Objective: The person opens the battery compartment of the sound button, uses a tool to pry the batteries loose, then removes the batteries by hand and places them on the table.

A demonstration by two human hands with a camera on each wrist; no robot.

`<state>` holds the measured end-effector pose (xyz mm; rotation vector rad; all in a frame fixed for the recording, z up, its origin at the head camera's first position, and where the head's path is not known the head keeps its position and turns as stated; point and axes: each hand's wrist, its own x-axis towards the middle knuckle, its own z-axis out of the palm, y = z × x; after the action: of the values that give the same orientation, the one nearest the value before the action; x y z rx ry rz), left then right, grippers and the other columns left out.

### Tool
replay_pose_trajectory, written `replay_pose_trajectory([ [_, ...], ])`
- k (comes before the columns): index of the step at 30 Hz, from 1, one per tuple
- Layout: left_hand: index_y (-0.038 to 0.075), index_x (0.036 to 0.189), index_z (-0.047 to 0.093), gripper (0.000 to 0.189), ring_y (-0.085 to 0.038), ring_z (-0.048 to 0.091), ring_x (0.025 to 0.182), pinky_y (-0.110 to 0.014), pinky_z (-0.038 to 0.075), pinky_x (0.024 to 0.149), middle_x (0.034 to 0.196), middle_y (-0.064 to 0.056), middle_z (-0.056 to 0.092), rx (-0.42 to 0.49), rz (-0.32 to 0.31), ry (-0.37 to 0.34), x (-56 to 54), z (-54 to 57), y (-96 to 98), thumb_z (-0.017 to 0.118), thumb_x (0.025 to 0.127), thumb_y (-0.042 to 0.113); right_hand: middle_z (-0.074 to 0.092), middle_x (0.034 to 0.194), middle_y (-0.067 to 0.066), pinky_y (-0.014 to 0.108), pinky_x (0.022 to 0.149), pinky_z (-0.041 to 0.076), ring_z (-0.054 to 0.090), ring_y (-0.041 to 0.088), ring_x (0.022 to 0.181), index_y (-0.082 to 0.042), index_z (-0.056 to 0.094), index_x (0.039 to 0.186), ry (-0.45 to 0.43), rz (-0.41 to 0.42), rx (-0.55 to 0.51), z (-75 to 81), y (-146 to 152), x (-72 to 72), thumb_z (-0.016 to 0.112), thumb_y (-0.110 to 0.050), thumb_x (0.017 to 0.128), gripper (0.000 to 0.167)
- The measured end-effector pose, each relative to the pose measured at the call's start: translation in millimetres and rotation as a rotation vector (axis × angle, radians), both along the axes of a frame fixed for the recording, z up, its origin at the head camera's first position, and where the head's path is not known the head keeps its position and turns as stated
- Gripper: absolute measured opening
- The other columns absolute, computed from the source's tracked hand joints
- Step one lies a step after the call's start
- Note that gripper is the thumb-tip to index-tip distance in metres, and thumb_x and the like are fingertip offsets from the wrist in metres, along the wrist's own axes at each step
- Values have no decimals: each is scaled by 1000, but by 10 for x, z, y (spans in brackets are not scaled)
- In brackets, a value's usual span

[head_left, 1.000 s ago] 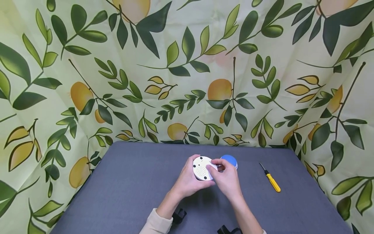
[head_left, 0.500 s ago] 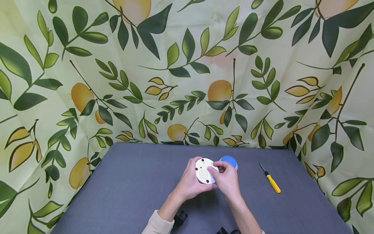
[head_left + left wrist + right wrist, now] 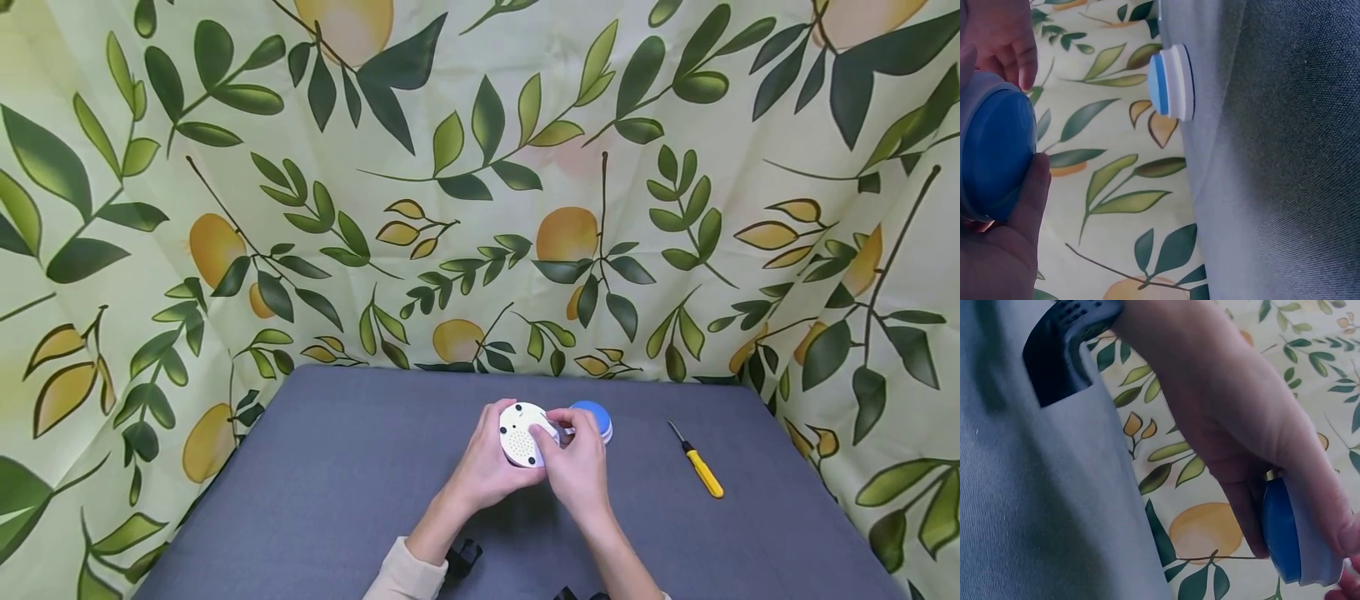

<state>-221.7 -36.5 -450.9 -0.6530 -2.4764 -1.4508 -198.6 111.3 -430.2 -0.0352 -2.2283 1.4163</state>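
Observation:
My left hand (image 3: 487,462) grips a round push button (image 3: 517,437) above the table, its white underside with small holes and dark round feet turned up. Its blue dome (image 3: 1000,153) faces down, as the left wrist view shows. My right hand (image 3: 581,467) lies over the button's right side, thumb on the underside and fingers curled. A small battery (image 3: 1271,475) with a gold-coloured end shows beneath the right palm in the right wrist view; most of it is hidden. Just behind the right hand stands a second blue-and-white push button (image 3: 592,417), dome up.
To the right a screwdriver (image 3: 702,471) with a yellow handle lies on the grey table (image 3: 360,467). Cloth printed with leaves and fruit (image 3: 480,208) hangs at the back and both sides. A black wrist strap (image 3: 1063,353) is on the right wrist.
The right hand's fingers have shifted at the button's edge, and a small pale end now shows between them. The left hand keeps its grip, with only slight movement.

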Motion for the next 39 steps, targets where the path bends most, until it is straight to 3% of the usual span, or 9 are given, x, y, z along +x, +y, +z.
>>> replay_pose_trajectory([
  [6, 11, 145, 38, 96, -18, 52, 110, -37, 49, 91, 129, -2, 49, 6, -4, -7, -12, 32, -20, 92, 70, 37, 63, 85, 4, 43, 80, 46, 53, 21, 90, -3, 69, 102, 159, 12, 73, -37, 27, -27, 85, -2, 79, 28],
  [16, 9, 146, 38, 101, -18, 53, 110, -39, 48, 92, 129, -1, 50, 26, -13, -29, -69, 55, -150, 94, 68, 39, 65, 80, -4, 38, 74, 48, 57, 16, 82, -7, 73, 101, 225, 113, 64, -23, 43, -100, 85, -3, 80, 25],
  [23, 12, 145, 39, 101, -16, 53, 112, -43, 46, 95, 129, 0, 50, 58, 8, -37, -126, 81, -313, 95, 66, 39, 68, 83, -5, 22, 71, 48, 59, 14, 77, -9, 74, 102, 210, 214, 8, 2, 92, -165, 83, -2, 82, 22],
  [28, 11, 146, 40, 104, -17, 53, 114, -44, 44, 99, 132, -1, 50, 75, 40, -23, -161, 104, -425, 97, 63, 38, 67, 82, -3, 22, 67, 49, 58, 14, 73, -8, 73, 102, 215, 267, -18, 40, 145, -211, 81, -1, 84, 21],
  [33, 14, 147, 39, 106, -18, 53, 116, -46, 43, 101, 135, -1, 49, 102, 72, -30, -199, 125, -514, 99, 62, 36, 66, 84, 0, 23, 64, 47, 58, 15, 73, -9, 73, 103, 215, 266, -11, 72, 261, -283, 80, -2, 86, 20],
  [39, 12, 148, 38, 108, -21, 52, 118, -49, 41, 102, 135, -2, 50, 135, 106, -42, -233, 147, -601, 99, 61, 34, 66, 88, 10, 22, 64, 46, 56, 14, 74, -3, 72, 104, 143, 271, -75, 132, 357, -422, 77, 1, 87, 18],
])
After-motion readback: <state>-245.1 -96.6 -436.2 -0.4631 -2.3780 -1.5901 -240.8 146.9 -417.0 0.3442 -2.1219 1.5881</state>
